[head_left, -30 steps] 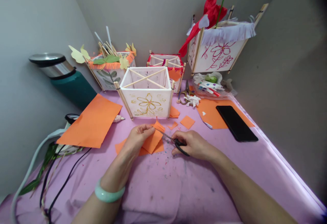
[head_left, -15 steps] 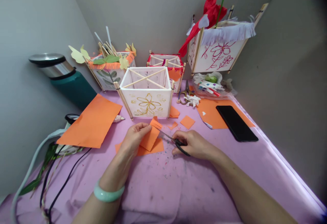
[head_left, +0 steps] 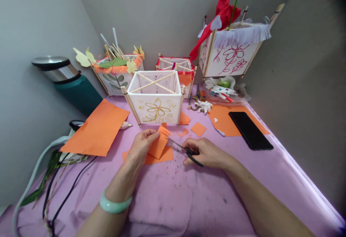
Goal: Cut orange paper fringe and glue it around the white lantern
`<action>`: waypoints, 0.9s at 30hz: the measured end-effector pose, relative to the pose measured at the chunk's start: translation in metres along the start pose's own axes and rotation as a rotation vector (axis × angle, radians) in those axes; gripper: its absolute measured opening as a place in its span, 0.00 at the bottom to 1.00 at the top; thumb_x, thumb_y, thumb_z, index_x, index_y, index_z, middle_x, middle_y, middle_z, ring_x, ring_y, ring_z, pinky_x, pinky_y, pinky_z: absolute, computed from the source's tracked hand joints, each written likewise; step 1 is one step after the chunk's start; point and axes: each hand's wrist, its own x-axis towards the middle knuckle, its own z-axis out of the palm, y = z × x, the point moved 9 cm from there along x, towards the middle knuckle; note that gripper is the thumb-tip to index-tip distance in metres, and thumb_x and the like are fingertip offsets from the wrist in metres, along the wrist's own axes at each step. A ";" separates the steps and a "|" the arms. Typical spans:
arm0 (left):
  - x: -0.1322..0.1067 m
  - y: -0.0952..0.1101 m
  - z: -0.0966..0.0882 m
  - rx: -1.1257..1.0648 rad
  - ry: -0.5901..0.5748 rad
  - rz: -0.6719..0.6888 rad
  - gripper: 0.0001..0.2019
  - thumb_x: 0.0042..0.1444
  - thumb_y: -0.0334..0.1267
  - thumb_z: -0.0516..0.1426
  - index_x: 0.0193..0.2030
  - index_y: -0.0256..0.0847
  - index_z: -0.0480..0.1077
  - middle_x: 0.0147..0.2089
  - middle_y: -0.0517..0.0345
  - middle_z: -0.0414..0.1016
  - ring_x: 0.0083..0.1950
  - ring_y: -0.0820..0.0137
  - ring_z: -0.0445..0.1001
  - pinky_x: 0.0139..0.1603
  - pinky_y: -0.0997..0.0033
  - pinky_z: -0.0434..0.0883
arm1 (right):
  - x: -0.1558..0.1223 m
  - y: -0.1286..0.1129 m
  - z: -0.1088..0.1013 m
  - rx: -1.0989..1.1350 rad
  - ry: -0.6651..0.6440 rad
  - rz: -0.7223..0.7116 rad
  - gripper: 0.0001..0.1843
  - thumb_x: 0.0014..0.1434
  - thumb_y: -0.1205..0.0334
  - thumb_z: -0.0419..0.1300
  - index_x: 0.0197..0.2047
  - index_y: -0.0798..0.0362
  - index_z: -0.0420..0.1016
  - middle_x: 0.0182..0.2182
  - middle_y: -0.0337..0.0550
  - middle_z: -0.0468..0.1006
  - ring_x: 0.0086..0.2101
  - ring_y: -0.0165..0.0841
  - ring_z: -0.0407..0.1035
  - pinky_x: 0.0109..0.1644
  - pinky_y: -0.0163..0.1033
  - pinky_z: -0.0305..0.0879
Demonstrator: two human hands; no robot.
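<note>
My left hand [head_left: 142, 144] pinches a piece of orange paper [head_left: 159, 146] between thumb and fingers. Slits run in from the paper's right edge near its top, leaving narrow strips. In my right hand [head_left: 204, 152] is a pair of scissors [head_left: 186, 150] with black handles, its blades pointing left at the slit edge. Whether the blades are touching the paper I cannot tell. Under the held piece lies another orange sheet [head_left: 168, 154] on the purple cloth. Small orange scraps, one a square [head_left: 198, 129], lie just beyond the scissors.
A white box lantern [head_left: 155, 101] with a yellow flower drawing stands straight ahead, with other decorated boxes behind. At left are a teal bottle [head_left: 81, 91], an orange sheet [head_left: 96, 130] and cables. A black phone [head_left: 250, 130] lies at right; a second pair of scissors [head_left: 195, 101] lies further back.
The scissors and my right hand have shifted very slightly right and down. The strips at the paper's top sit a little differently. My left hand stays nearly still.
</note>
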 end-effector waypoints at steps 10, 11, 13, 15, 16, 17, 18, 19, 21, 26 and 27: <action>0.000 -0.002 0.002 0.069 -0.007 -0.002 0.13 0.42 0.46 0.64 0.28 0.37 0.72 0.25 0.59 0.74 0.26 0.71 0.69 0.29 0.72 0.63 | 0.001 0.003 0.001 -0.008 0.016 -0.014 0.21 0.48 0.44 0.67 0.36 0.52 0.72 0.21 0.31 0.67 0.23 0.26 0.59 0.26 0.30 0.51; 0.001 -0.003 0.002 0.070 -0.008 -0.003 0.14 0.42 0.46 0.64 0.29 0.37 0.72 0.25 0.58 0.74 0.26 0.71 0.70 0.29 0.72 0.63 | 0.001 0.003 0.001 -0.012 0.016 -0.014 0.21 0.48 0.44 0.67 0.36 0.52 0.72 0.21 0.31 0.67 0.23 0.26 0.59 0.26 0.30 0.51; 0.001 -0.002 0.002 0.069 -0.006 0.006 0.13 0.43 0.46 0.64 0.29 0.37 0.72 0.25 0.58 0.74 0.27 0.71 0.70 0.30 0.73 0.63 | 0.001 0.003 0.001 -0.027 0.020 -0.018 0.21 0.48 0.44 0.67 0.37 0.52 0.72 0.21 0.31 0.67 0.24 0.26 0.59 0.27 0.30 0.51; 0.001 -0.003 0.002 0.061 -0.008 0.011 0.13 0.44 0.45 0.64 0.29 0.37 0.72 0.25 0.59 0.74 0.27 0.72 0.70 0.30 0.73 0.63 | 0.001 0.002 0.001 -0.047 0.032 -0.028 0.22 0.48 0.43 0.66 0.36 0.52 0.72 0.22 0.32 0.67 0.24 0.26 0.59 0.27 0.30 0.51; 0.001 -0.003 0.002 0.056 -0.013 0.008 0.13 0.44 0.45 0.64 0.30 0.37 0.72 0.26 0.59 0.74 0.27 0.72 0.70 0.30 0.73 0.63 | 0.001 0.002 0.001 -0.057 0.040 -0.034 0.22 0.48 0.43 0.66 0.36 0.52 0.72 0.22 0.32 0.67 0.24 0.26 0.59 0.27 0.30 0.51; 0.001 -0.003 0.002 0.051 -0.018 0.003 0.13 0.44 0.45 0.64 0.30 0.37 0.72 0.26 0.59 0.74 0.27 0.72 0.70 0.30 0.73 0.63 | 0.001 0.002 0.001 -0.064 0.046 -0.039 0.22 0.48 0.42 0.66 0.36 0.52 0.72 0.22 0.32 0.67 0.24 0.26 0.59 0.27 0.30 0.51; 0.001 -0.004 0.003 0.046 -0.023 -0.004 0.13 0.44 0.45 0.64 0.30 0.37 0.72 0.26 0.59 0.74 0.27 0.71 0.70 0.30 0.73 0.63 | 0.001 0.002 0.001 -0.067 0.049 -0.044 0.22 0.48 0.42 0.66 0.36 0.52 0.72 0.21 0.32 0.67 0.24 0.26 0.59 0.27 0.31 0.51; 0.001 -0.004 0.003 0.044 -0.027 -0.009 0.13 0.43 0.45 0.64 0.30 0.37 0.72 0.26 0.58 0.75 0.27 0.71 0.70 0.30 0.73 0.63 | 0.001 0.003 0.001 -0.069 0.052 -0.048 0.22 0.48 0.42 0.66 0.36 0.52 0.72 0.21 0.32 0.67 0.23 0.26 0.58 0.27 0.31 0.51; 0.001 -0.004 0.003 0.049 -0.021 -0.013 0.13 0.43 0.45 0.64 0.29 0.37 0.72 0.25 0.59 0.74 0.26 0.71 0.70 0.29 0.73 0.62 | 0.002 0.004 0.002 -0.068 0.056 -0.052 0.22 0.49 0.41 0.65 0.36 0.52 0.72 0.21 0.31 0.66 0.23 0.26 0.58 0.27 0.31 0.50; 0.002 -0.005 0.001 0.066 -0.016 -0.024 0.13 0.42 0.45 0.64 0.28 0.37 0.72 0.24 0.59 0.73 0.25 0.72 0.68 0.28 0.73 0.61 | 0.002 0.005 0.002 -0.080 0.064 -0.057 0.23 0.49 0.41 0.65 0.36 0.52 0.72 0.21 0.32 0.67 0.23 0.26 0.59 0.27 0.31 0.50; 0.002 -0.005 0.001 0.064 -0.014 -0.026 0.13 0.42 0.45 0.64 0.28 0.37 0.72 0.24 0.59 0.73 0.25 0.73 0.68 0.28 0.73 0.61 | 0.002 0.005 0.002 -0.084 0.064 -0.056 0.23 0.49 0.41 0.65 0.36 0.52 0.72 0.21 0.32 0.67 0.23 0.26 0.59 0.27 0.31 0.50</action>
